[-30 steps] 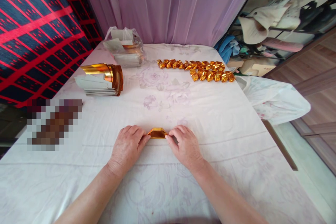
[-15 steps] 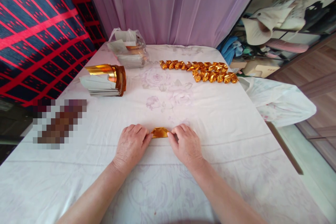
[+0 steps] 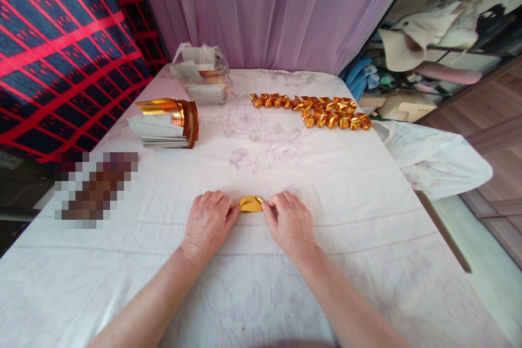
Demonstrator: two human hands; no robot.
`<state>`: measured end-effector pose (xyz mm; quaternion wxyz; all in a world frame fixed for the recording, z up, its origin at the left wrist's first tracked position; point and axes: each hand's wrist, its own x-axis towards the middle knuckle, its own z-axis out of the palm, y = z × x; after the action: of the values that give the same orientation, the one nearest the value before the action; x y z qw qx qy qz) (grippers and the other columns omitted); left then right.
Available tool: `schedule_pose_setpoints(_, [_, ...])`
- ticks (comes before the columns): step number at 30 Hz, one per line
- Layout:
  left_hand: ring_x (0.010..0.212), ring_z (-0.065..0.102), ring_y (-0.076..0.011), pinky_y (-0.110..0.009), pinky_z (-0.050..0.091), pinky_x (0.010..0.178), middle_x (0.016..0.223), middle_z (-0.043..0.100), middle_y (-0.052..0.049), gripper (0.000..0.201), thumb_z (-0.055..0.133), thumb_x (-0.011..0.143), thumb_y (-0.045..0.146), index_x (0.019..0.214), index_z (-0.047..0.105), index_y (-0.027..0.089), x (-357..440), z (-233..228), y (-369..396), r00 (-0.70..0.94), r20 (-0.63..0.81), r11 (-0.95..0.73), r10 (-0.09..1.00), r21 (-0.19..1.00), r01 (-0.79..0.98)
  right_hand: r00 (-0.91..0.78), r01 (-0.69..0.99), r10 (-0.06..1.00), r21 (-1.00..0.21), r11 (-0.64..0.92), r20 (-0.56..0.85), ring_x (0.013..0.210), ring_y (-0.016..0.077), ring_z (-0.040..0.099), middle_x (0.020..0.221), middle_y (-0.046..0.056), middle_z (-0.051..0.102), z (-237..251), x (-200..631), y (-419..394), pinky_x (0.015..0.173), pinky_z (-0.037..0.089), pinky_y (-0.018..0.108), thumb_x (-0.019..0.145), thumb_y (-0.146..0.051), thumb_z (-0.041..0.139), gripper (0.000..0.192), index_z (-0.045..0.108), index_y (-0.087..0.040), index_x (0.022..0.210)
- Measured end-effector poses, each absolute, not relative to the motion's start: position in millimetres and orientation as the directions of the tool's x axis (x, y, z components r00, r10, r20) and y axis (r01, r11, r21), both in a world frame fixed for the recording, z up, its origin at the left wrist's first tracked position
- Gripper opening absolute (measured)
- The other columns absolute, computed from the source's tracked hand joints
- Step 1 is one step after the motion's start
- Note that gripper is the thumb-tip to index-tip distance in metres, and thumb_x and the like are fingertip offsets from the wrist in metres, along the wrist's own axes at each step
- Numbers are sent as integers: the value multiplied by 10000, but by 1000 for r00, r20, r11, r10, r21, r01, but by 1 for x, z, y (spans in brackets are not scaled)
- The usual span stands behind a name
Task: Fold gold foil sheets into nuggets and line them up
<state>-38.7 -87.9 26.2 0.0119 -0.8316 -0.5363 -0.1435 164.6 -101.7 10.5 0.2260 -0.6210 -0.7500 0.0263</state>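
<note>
Between my two hands lies a small folded piece of gold foil paper (image 3: 250, 204), low over the cloth-covered table (image 3: 261, 288). My left hand (image 3: 211, 221) pinches its left end between thumb and fingers. The right end is gripped the same way by my right hand (image 3: 290, 222). Both sets of fingers are curled, and the fingertips are partly hidden. Farther back on the right stand two rows of folded gold foil pieces (image 3: 332, 118). A fanned stack of gold and white paper sheets (image 3: 163, 129) rests at the left.
A clear plastic bag (image 3: 204, 73) with more paper sits at the back left. The purple curtain (image 3: 261, 11) hangs behind the table. To the right are shelves with a pale cap (image 3: 402, 46) and a white cloth-like bundle (image 3: 444, 160). A blurred patch (image 3: 100, 190) covers something at left.
My hands keep hold of the foil paper's ends, and its top edge looks slightly more bent at the right. The whole view has shifted a little.
</note>
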Motion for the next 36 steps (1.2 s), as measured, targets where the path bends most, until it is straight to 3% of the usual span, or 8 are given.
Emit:
schedule_pose_setpoints(6, [737,556,-225,-354,374,670,761,599,-34,201,582,913,325,749,568,210,-39,26,-88,349,246,-399,904,196,896,-118,910,946,-349,225,303,749,204,558,799,40,620,5,167,-102,661,361,324,918,-204,521,81,570,-212,855])
schedule_pose_setpoints(18, [885,582,-215,-373,393,806,946,669,-36,220,492,961,282,973,712,283,-41,21,-87,367,159,-400,916,358,844,-118,924,955,-322,206,272,787,197,570,868,47,640,5,168,-100,693,397,309,924,-165,502,144,636,-209,894])
schedule_pose_setpoints(23, [900,582,-215,-374,395,808,951,674,-34,216,505,958,291,978,719,283,-41,20,-85,372,154,-402,916,363,840,-279,869,871,-280,408,405,1027,216,559,1123,64,668,14,162,-108,863,404,347,951,-173,490,237,675,-218,1092])
schedule_pose_setpoints(27, [907,589,-215,-378,390,815,961,681,-27,192,529,952,279,979,719,280,-41,20,-85,366,157,-398,918,361,844,-454,818,816,-197,541,356,1266,268,445,1353,70,582,18,152,-115,982,355,426,955,-286,538,279,670,-283,1201])
schedule_pose_setpoints(36, [904,596,-215,-379,391,815,966,686,-21,177,551,950,272,974,726,274,-41,17,-84,360,156,-392,920,369,843,-370,888,886,-173,425,279,1360,291,380,1449,103,503,12,172,-120,1004,350,472,947,-353,556,319,659,-351,1250])
